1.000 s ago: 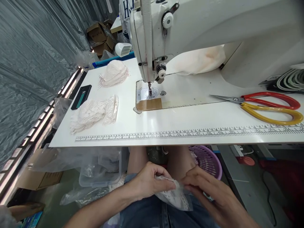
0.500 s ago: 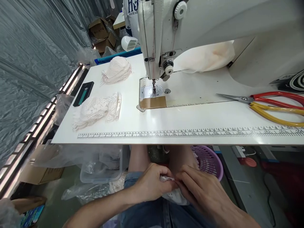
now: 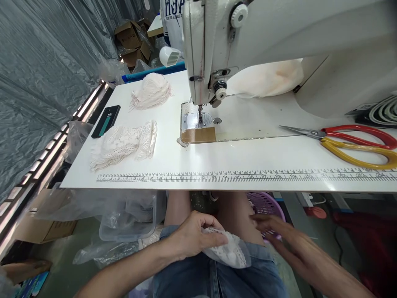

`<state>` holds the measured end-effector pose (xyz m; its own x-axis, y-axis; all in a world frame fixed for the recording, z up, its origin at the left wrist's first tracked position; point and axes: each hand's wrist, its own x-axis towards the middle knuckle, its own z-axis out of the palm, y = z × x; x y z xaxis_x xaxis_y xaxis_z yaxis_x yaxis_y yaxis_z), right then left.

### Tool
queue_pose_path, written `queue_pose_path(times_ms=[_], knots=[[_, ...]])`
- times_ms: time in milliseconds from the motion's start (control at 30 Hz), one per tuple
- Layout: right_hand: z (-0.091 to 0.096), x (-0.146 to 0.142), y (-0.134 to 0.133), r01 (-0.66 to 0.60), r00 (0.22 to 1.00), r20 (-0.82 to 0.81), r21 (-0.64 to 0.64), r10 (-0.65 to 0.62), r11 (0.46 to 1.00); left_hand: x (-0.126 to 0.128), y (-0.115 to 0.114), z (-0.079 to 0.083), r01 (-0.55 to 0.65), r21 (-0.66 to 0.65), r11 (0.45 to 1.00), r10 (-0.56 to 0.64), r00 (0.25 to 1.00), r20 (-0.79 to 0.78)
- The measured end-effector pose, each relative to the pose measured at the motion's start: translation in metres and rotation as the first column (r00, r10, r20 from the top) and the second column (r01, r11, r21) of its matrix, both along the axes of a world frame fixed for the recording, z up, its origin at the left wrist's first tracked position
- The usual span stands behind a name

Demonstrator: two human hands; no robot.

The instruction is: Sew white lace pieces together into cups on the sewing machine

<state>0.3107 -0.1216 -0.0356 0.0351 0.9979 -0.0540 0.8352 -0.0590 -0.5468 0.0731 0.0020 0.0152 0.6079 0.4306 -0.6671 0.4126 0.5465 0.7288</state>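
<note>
- The white worktop [image 3: 248, 159] is spanning the view, bearing a printed ruler along its near edge.
- The pale sewing machine [image 3: 279, 33] is rising over its far side.
- Blue denim shorts [image 3: 182, 277] are covering the person's lap, below the near edge.
- A purple basket [image 3: 281, 211] is standing under the worktop, partly hidden by the right hand [image 3: 290, 242].
- That hand is hovering beside the thigh, well apart from the cloth, its fingers loosely bent and the thumb parted from them.
- The left hand [image 3: 197, 236] is pinching the cloth, thumb lying on top and fingers curling behind.
- The white lace piece [image 3: 231, 251] is hanging from that pinch above the lap, sloping down to the right; its left end is hiding in the grip.
- It is showing a rounded, fan-like outline, with dense, opaque patterning through the middle.
- A sheer, whitish margin is edging its right and lower sides, letting the denim show through.
</note>
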Motion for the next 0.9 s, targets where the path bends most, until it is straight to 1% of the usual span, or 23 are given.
queue_pose_path(times_ms=[33, 67, 100, 133, 167, 200, 233, 333, 367, 467, 533, 633, 733, 833, 900], knots=[[0.008, -0.012, 0.005, -0.117, 0.970, -0.225, -0.123, 0.088, 0.985, 0.001, 0.000, 0.000, 0.000, 0.009, 1.000, -0.001, 1.000, 0.011], [0.016, -0.023, 0.012, -0.159, 0.909, -0.412, -0.193, 0.067, 0.968, 0.001, 0.000, 0.001, 0.000, 0.021, 1.000, -0.001, 1.000, 0.020], [0.024, -0.034, 0.020, -0.210, 0.834, -0.551, -0.249, 0.039, 0.945, 0.001, 0.000, 0.001, -0.004, 0.033, 0.999, 0.003, 1.000, 0.026], [0.029, -0.044, 0.028, -0.256, 0.752, -0.659, -0.270, 0.016, 0.928, 0.001, 0.001, 0.001, -0.010, 0.042, 0.999, 0.008, 0.999, 0.033], [0.033, -0.052, 0.036, -0.281, 0.686, -0.728, -0.283, -0.014, 0.917, 0.000, 0.001, 0.001, -0.017, 0.054, 0.998, 0.015, 0.999, 0.040], [0.035, -0.058, 0.042, -0.280, 0.649, -0.760, -0.287, -0.040, 0.916, -0.001, 0.001, 0.001, -0.028, 0.076, 0.997, 0.024, 0.998, 0.051], [0.035, -0.063, 0.046, -0.270, 0.629, -0.775, -0.287, -0.057, 0.919, -0.003, 0.001, 0.000, -0.042, 0.110, 0.993, 0.035, 0.997, 0.067], [0.030, -0.068, 0.049, -0.229, 0.619, -0.781, -0.282, -0.084, 0.932, -0.007, 0.001, -0.002, -0.097, 0.200, 0.975, 0.075, 0.990, 0.117], [0.028, -0.068, 0.048, -0.224, 0.612, -0.785, -0.286, -0.094, 0.932, -0.007, 0.001, -0.003, -0.107, 0.193, 0.975, 0.085, 0.989, 0.119], [0.025, -0.067, 0.045, -0.222, 0.591, -0.797, -0.312, -0.126, 0.924, -0.007, 0.001, -0.003, -0.114, 0.054, 0.992, 0.110, 0.991, 0.076], [0.026, -0.066, 0.044, -0.223, 0.587, -0.798, -0.324, -0.139, 0.919, -0.006, 0.000, -0.002, -0.135, -0.007, 0.991, 0.135, 0.989, 0.061], [0.028, -0.066, 0.042, -0.200, 0.592, -0.788, -0.346, -0.168, 0.916, -0.007, 0.000, 0.000, -0.168, -0.019, 0.986, 0.169, 0.983, 0.073], [0.031, -0.067, 0.042, -0.161, 0.610, -0.768, -0.359, -0.193, 0.920, -0.009, -0.001, 0.002, -0.160, -0.034, 0.986, 0.163, 0.983, 0.086], [0.033, -0.068, 0.043, -0.154, 0.623, -0.762, -0.340, -0.176, 0.928, -0.011, -0.001, 0.003, -0.155, -0.037, 0.987, 0.157, 0.984, 0.084], [0.035, -0.070, 0.045, -0.186, 0.619, -0.773, -0.318, -0.140, 0.930, -0.010, -0.001, 0.002, -0.163, -0.011, 0.987, 0.164, 0.983, 0.078]])
